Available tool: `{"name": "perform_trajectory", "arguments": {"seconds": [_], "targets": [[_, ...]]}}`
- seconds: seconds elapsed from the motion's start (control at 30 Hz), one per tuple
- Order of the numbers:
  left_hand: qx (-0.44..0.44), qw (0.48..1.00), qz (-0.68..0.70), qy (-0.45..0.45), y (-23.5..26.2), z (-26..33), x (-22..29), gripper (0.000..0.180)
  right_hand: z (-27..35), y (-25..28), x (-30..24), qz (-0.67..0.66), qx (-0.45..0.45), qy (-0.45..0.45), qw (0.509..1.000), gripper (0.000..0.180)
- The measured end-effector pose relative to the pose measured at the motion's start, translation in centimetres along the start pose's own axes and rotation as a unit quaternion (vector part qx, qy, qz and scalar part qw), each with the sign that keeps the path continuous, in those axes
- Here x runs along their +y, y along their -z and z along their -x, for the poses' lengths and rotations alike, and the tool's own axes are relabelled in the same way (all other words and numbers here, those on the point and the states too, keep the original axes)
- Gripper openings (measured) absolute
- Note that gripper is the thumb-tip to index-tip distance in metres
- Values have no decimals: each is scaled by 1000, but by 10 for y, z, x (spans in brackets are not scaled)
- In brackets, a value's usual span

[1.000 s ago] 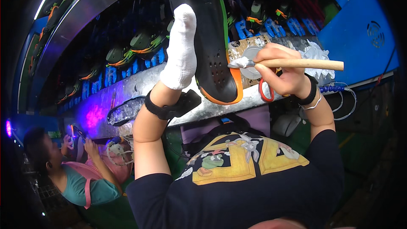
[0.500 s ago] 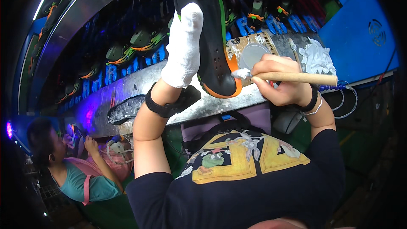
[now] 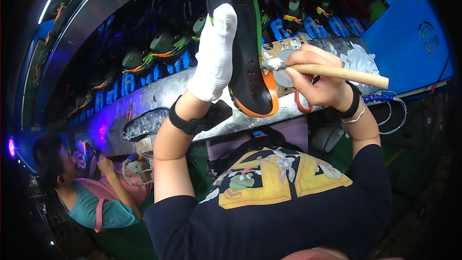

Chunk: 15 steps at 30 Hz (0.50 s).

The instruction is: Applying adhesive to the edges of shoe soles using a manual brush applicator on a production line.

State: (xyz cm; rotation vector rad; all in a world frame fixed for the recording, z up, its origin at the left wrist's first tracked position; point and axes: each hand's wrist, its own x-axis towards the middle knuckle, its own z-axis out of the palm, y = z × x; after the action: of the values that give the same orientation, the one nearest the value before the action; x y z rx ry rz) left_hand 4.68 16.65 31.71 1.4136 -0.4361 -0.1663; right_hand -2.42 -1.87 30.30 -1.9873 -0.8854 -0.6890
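My left hand [image 3: 213, 55], covered in a white glove, grips a long black shoe sole [image 3: 246, 84] with orange and green edging and small holes. The sole stands lengthwise before me, its orange-rimmed end nearest my body. Between the fingers of my right hand [image 3: 315, 74] is a brush [image 3: 349, 73] with a pale wooden handle. White matter coats its head, which lies against or very close to the sole's right edge. My left fingertips are hidden in the glove and partly behind the sole.
Behind the brush, a round grey dish [image 3: 284, 78] rests on the bench [image 3: 159, 94]. Crumpled white cloth or paper [image 3: 360, 60] lies to the right. A red ring-shaped handle [image 3: 302, 102] is near my right hand. Shoes [image 3: 163, 43] line a rack. Another person [image 3: 98, 197] works at left.
The brush head has moved away from me along the sole's right edge, off the near end. The sole and my left hand have shifted slightly right. A red ring-shaped handle has come into sight.
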Motion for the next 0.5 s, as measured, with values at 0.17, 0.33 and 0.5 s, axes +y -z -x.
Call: {"name": "perform_trajectory", "arguments": {"seconds": [0.17, 0.33, 0.5], "targets": [[-16, 998, 66, 18, -6, 7, 0, 54, -9, 2, 3, 54, 45, 38, 997, 12], [-23, 996, 64, 65, -14, 9, 0, 50, -12, 10, 9, 71, 98, -4, 993, 10], [-74, 993, 74, 62, -23, 7, 0, 48, -18, 20, 18, 109, 150, -7, 983, 10]]}}
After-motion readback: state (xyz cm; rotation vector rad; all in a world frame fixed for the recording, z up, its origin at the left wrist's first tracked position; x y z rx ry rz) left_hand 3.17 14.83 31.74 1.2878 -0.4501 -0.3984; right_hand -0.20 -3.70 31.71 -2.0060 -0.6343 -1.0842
